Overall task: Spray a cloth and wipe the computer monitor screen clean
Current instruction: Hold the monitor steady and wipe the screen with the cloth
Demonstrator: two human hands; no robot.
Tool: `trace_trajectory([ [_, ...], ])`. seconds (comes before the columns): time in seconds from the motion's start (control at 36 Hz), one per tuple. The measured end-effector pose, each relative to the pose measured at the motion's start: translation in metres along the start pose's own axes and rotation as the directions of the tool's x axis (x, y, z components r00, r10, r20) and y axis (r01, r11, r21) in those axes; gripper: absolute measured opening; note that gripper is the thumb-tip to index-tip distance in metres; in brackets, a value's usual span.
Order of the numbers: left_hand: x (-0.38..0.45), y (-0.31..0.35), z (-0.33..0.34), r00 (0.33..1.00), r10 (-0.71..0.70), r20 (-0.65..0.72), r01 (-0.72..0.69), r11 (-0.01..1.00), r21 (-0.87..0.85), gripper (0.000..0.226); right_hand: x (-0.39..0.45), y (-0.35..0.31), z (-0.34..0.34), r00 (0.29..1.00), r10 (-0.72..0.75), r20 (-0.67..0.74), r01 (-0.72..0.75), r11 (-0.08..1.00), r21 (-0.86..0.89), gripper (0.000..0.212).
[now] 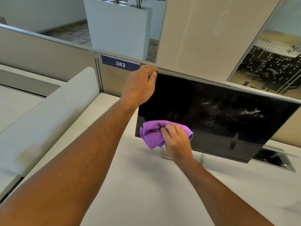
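While the left hand (141, 85) is gripping the monitor's (211, 101) upper left corner, hiding it, the right hand (176, 141) is clutching a bunched purple cloth (151, 134) against the lower left screen. The monitor is standing on the desk (146, 185), its long axis sloping down rightward, right edge cut off.

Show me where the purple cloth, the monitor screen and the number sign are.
purple cloth (150, 136): head view, on its bunched left part.
monitor screen (187, 98): head view, on the dark upper-left area.
number sign (120, 64): head view, on the digits 383.
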State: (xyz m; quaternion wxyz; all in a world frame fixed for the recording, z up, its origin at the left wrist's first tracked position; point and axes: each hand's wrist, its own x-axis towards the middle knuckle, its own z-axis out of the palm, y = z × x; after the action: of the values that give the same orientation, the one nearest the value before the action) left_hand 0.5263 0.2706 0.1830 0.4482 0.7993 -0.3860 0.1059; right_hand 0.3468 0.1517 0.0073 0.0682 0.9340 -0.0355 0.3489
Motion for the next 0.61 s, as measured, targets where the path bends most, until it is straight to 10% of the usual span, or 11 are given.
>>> trace_trajectory([
  [0.19,0.002,0.009,-0.004,1.0,0.015,0.015,-0.017,0.996,0.082,0.033,0.038,0.015,-0.032,0.96,0.204,-0.194,-0.209,0.978,-0.009,0.034],
  [0.47,0.002,0.014,-0.006,0.993,0.111,0.042,-0.118,0.971,0.207,0.027,-0.028,-0.019,0.017,0.926,-0.065,0.373,0.082,0.996,-0.03,0.057],
  [0.61,-0.002,0.009,0.001,0.981,0.183,0.062,-0.193,0.951,0.242,0.04,-0.024,0.0,0.001,0.973,-0.013,0.229,0.016,1.0,-0.01,0.048],
])
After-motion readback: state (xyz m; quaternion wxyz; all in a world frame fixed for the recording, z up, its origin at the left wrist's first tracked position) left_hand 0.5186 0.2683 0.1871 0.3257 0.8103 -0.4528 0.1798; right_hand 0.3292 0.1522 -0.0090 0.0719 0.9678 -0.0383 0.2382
